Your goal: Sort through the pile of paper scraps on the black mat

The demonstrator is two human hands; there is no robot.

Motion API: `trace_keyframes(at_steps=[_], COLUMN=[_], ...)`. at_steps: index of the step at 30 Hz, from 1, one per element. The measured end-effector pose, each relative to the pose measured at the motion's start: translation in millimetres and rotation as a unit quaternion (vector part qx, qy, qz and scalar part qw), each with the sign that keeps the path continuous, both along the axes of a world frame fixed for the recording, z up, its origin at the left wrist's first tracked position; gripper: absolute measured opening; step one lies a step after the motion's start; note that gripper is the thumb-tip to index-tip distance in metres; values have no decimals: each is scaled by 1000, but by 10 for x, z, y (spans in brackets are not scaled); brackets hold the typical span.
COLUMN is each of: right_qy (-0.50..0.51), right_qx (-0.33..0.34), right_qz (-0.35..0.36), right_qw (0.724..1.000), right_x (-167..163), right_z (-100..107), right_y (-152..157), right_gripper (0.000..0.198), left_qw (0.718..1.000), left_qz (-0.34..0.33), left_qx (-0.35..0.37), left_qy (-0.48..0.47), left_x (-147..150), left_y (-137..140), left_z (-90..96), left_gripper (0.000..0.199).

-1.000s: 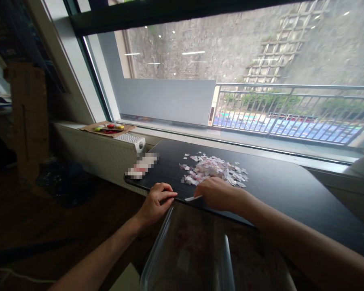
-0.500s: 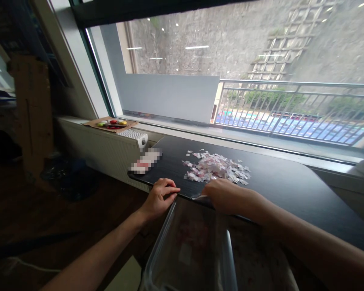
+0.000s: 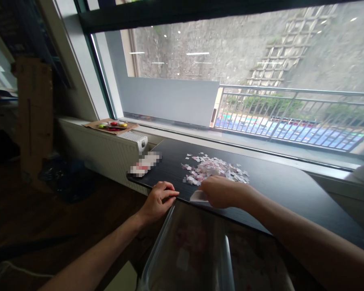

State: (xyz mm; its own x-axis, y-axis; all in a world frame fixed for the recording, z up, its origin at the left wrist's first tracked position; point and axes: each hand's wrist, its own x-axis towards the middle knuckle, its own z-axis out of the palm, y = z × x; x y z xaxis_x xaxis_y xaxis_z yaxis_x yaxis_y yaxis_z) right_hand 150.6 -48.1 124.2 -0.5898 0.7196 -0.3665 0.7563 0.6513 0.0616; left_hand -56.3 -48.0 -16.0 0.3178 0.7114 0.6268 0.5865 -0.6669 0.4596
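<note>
A loose pile of small whitish-pink paper pieces (image 3: 215, 166) is spread on the black table (image 3: 279, 186). Against the near side of the pile, my right hand (image 3: 220, 192) is closed on a flat white card (image 3: 199, 197), which lies low over the table near its front edge. The fingertips of that hand are hidden behind it. My left hand (image 3: 160, 200) rests at the front edge with thumb and fingers pinched together, close to the rim of a clear plastic bin (image 3: 157, 246). What they pinch is hidden. The bin stands below the edge, with some pinkish and white bits inside.
A blurred-out pale object (image 3: 145, 163) lies at the table's left corner. Beyond it are a white radiator (image 3: 109, 141) and a cardboard sheet (image 3: 91, 126) with colourful items. A window with a railing (image 3: 294, 117) runs behind the table. Dark bags (image 3: 66, 178) lie on the floor at left.
My right hand has shifted slightly, and more of the white card shows beside it. My left hand has stayed almost in place. The view has tilted up a little.
</note>
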Motion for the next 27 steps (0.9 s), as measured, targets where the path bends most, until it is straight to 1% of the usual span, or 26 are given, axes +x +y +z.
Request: trace_keyframes(at_steps=[3, 5, 7, 9, 11, 14, 16, 18, 21, 24, 27], right_qy=[25, 28, 9, -17, -20, 35, 34, 38, 44, 57, 40], right_qx=[33, 30, -3, -52, -79, -46, -1, 21, 22, 32, 22], right_qz=[5, 4, 3, 13, 23, 1, -7, 4, 26, 38, 23], right_qw=[999, 999, 1000, 998, 996, 998, 999, 999, 998, 997, 999], right_x=[-84, -94, -58, 4, 67, 105, 81, 29, -46, -20, 112], right_z=[-31, -89, -162, -219, -214, -61, 60, 106, 18, -97, -85], right_y=[63, 9, -117, -246, -301, -201, -71, 41, 97, 15, -106], right_gripper=[31, 31, 29, 23, 21, 28, 28, 29, 30, 33, 32], left_qw=[1000, 1000, 1000, 1000, 1000, 999, 1000, 1000, 1000, 999, 999], left_qz=[0, -3, -5, -2, -3, -8, -1, 5, 1, -2, 4], left_qx=[-4, -3, 2, 7, 20, 33, 30, 26, 29, 36, 39], left_qy=[4, 4, 2, -3, -6, -4, -6, -6, -1, -3, -4], left_x=[-3, -7, -9, -7, -1, 11, 15, 15, 9, 4, 7], left_y=[-12, -13, -5, 9, 22, 28, 17, 3, -8, -6, -2], left_z=[11, 20, 18, 0, -26, -51, -47, -35, -25, -32, -36], left_gripper=[19, 19, 18, 17, 18, 18, 17, 18, 18, 19, 18])
